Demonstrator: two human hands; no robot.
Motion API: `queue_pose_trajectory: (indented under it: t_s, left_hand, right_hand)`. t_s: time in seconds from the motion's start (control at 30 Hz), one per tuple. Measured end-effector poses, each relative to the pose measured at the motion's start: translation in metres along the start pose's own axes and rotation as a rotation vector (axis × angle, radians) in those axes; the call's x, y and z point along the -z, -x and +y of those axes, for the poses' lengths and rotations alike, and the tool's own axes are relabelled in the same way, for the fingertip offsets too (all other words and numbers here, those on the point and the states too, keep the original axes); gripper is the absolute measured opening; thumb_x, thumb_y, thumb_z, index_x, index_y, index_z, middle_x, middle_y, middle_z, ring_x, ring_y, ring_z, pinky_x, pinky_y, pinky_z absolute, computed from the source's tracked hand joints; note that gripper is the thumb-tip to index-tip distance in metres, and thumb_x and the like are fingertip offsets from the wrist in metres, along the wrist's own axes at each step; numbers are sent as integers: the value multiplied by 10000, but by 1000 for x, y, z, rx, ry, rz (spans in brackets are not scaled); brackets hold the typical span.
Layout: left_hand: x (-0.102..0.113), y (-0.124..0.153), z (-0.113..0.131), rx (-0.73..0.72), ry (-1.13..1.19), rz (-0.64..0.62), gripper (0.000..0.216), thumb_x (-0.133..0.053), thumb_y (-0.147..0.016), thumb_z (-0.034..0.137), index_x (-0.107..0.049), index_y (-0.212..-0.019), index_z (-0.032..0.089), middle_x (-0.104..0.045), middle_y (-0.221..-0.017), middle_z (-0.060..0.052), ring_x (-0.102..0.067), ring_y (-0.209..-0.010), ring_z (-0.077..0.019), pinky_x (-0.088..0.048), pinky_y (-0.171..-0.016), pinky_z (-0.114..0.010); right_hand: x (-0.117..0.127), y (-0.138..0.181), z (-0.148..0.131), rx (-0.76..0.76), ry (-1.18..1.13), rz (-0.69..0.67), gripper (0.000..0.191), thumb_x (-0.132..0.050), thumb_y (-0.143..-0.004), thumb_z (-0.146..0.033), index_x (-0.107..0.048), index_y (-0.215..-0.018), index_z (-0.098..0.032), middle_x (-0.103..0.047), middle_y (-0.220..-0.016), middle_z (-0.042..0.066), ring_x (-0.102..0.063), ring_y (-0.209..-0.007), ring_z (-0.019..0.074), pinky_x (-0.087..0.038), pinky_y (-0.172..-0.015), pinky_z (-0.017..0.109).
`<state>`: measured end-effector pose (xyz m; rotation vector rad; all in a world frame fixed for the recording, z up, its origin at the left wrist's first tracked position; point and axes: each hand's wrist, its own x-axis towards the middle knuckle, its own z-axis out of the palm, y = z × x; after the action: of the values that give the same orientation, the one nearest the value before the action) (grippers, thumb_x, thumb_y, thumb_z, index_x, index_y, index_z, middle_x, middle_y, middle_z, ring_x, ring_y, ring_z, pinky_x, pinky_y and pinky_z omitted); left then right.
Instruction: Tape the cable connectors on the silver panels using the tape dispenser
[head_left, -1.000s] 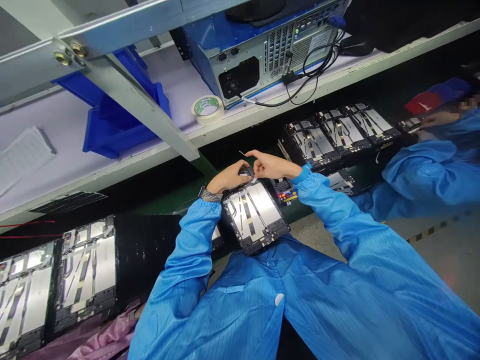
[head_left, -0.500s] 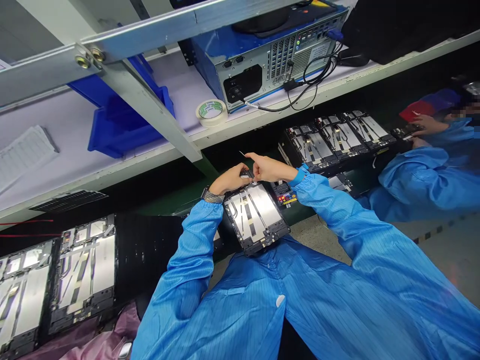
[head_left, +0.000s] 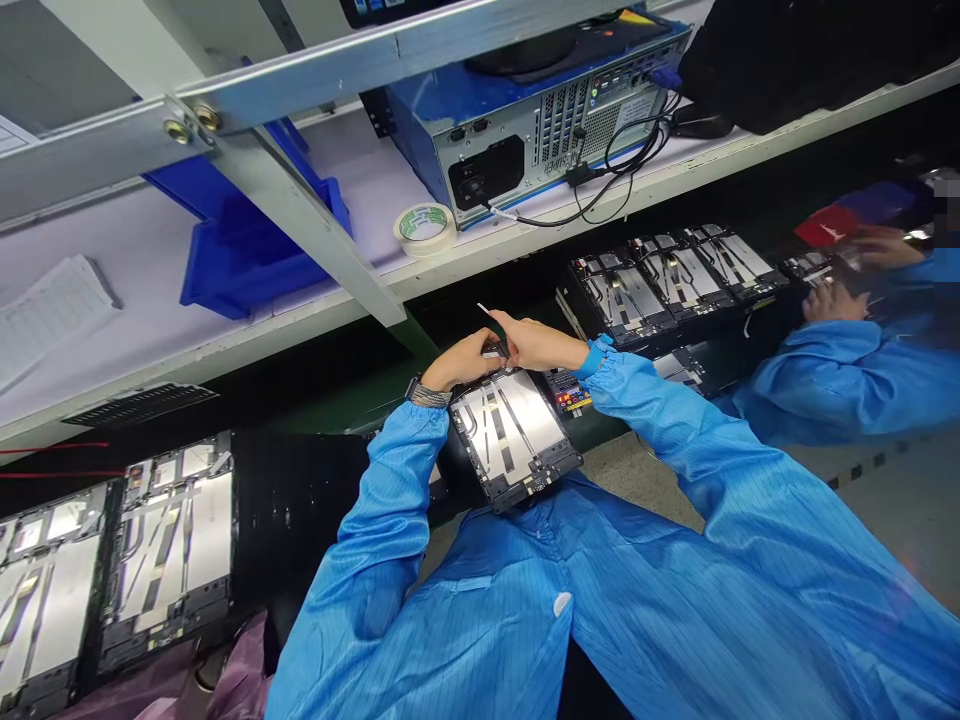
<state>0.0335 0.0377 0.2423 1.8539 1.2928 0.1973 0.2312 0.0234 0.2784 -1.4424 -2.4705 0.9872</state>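
An opened tablet body (head_left: 516, 435) with silver shielding and flat cables rests against my lap at the bench edge. My left hand (head_left: 465, 362) curls over its far left corner, fingers closed on the frame. My right hand (head_left: 536, 345) is closed on a thin tweezer-like tool (head_left: 489, 313), its tip sticking up to the left. Both hands meet over a small dark part at the tablet's top edge. Blue sleeves cover both arms, and a watch band sits on my left wrist.
Opened tablets (head_left: 120, 560) lie in a row at the left, with more tablets (head_left: 667, 275) at the right. A co-worker in blue (head_left: 847, 350) works there. The shelf above holds a tape roll (head_left: 424, 227), a blue bin (head_left: 240, 250) and a computer case (head_left: 540, 110).
My hands stay at the tablet's top edge with small shifts. The co-worker's hands at the right have moved. The view has drifted slightly.
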Motion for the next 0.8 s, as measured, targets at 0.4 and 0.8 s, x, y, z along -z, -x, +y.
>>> queue_pose_trajectory:
  t_s: [0.4,0.8]
  left_hand:
    - [4,4,4,20,8,-27,425,-746,-880,444,-628,-1223,221,-733,-969,-29,-670,-788,-193,-511,-734,-321]
    - [9,10,2,-68,-22,140,518,-807,-816,561,-645,-1187,239,-728,-1207,-89,-691,-1108,-286,-534,-972,-419]
  right_hand:
    - [-12,-10,58,-99,-452,165,1201,-991,-682,-280,-317,-1676,-249,-671,-883,-20,-625,-754,174,-494,-706,287]
    - [-52,37,37,56,-596,580,689,-743,-866,-310,-496,-1504,-228,-668,-1002,16,-593,-739,155,-517,-737,326]
